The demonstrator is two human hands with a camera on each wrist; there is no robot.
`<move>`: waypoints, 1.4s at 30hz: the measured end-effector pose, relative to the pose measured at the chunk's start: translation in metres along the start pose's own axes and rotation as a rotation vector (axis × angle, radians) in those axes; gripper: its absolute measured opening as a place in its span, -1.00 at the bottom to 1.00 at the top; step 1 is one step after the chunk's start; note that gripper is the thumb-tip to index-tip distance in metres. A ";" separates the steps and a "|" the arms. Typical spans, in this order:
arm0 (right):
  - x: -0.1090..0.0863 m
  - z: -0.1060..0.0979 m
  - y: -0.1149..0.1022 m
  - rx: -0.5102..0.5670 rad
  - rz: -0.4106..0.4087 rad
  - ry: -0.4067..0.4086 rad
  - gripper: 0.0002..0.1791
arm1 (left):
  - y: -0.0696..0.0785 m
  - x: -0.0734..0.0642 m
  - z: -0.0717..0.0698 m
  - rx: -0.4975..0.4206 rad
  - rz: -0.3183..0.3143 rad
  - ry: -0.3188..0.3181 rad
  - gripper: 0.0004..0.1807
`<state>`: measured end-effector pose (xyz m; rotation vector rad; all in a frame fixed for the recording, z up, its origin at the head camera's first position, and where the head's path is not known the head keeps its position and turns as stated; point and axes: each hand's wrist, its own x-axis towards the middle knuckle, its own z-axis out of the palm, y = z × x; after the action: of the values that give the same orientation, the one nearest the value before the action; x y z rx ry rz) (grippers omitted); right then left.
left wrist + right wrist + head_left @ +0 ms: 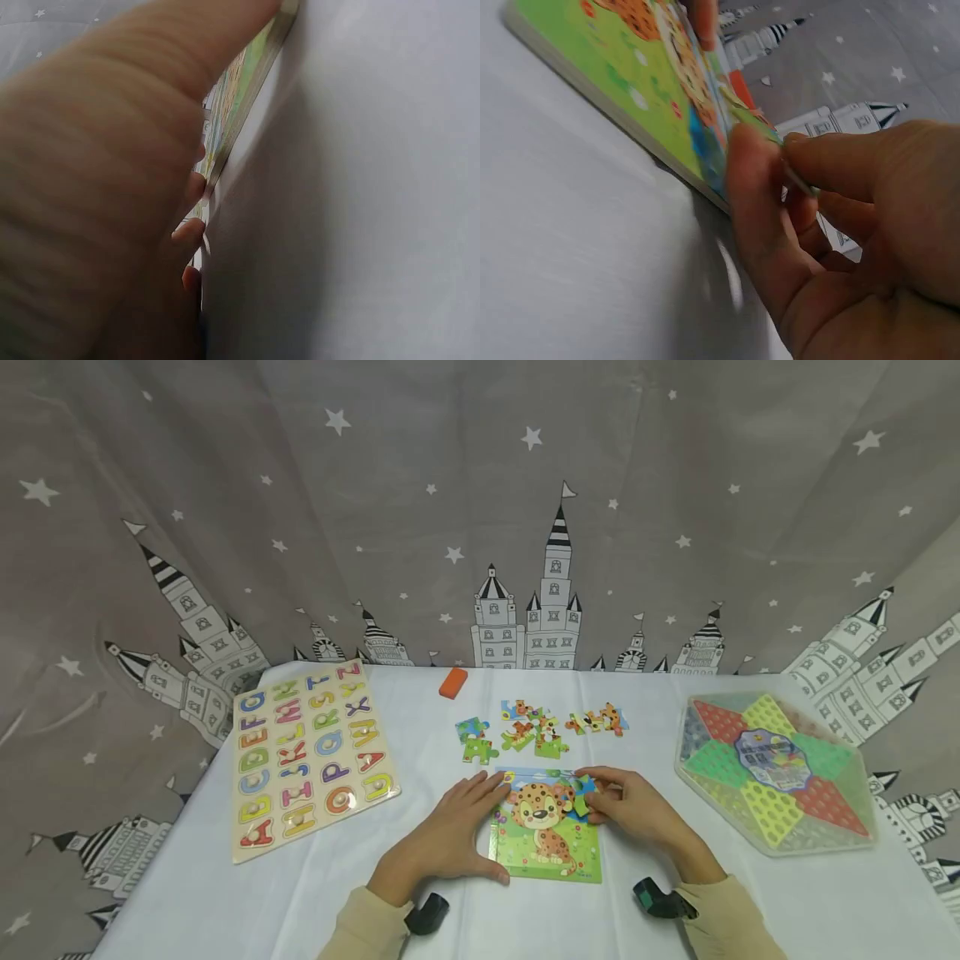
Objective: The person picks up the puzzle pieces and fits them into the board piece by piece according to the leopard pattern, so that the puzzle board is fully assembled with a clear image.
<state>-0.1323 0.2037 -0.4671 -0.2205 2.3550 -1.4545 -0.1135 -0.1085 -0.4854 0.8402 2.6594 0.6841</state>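
A square puzzle board (551, 860) with a spotted leopard cub on green grass lies on the white table. My left hand (453, 827) rests along its left side, fingers stretched to the upper left corner and thumb at the lower left one. Over the board's upper right part, my right hand (633, 802) pinches a green and blue puzzle piece (582, 807) between thumb and fingers. In the right wrist view the thumb (751, 161) covers part of that piece. Loose puzzle pieces (477, 749) lie behind the board, several of them in small clusters.
To the left lies a wooden alphabet board (315, 752) with coloured letters. A hexagonal plastic game box (776, 768) with coloured triangles is on the right. An orange block (453, 682) sits near the table's back edge, before a grey castle-print curtain (420, 527).
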 end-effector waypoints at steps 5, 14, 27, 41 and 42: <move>-0.012 0.009 -0.008 -0.170 0.024 0.029 -0.59 | 0.001 0.002 0.001 0.003 0.011 0.005 0.38; -0.023 -0.001 -0.015 -0.501 -0.087 -0.040 -0.42 | 0.004 0.003 -0.001 0.017 0.009 -0.001 0.37; -0.013 0.015 -0.018 -0.630 -0.133 0.020 -0.68 | 0.003 0.001 -0.003 -0.002 -0.004 -0.005 0.37; -0.021 0.026 -0.031 -0.703 -0.024 0.007 -0.71 | 0.000 -0.002 0.000 -0.009 0.001 0.001 0.35; -0.021 0.026 -0.031 -0.698 -0.023 0.009 -0.70 | 0.000 -0.001 0.001 -0.011 0.000 0.001 0.35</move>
<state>-0.1050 0.1749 -0.4457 -0.4128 2.7820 -0.5829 -0.1123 -0.1095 -0.4861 0.8374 2.6545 0.6986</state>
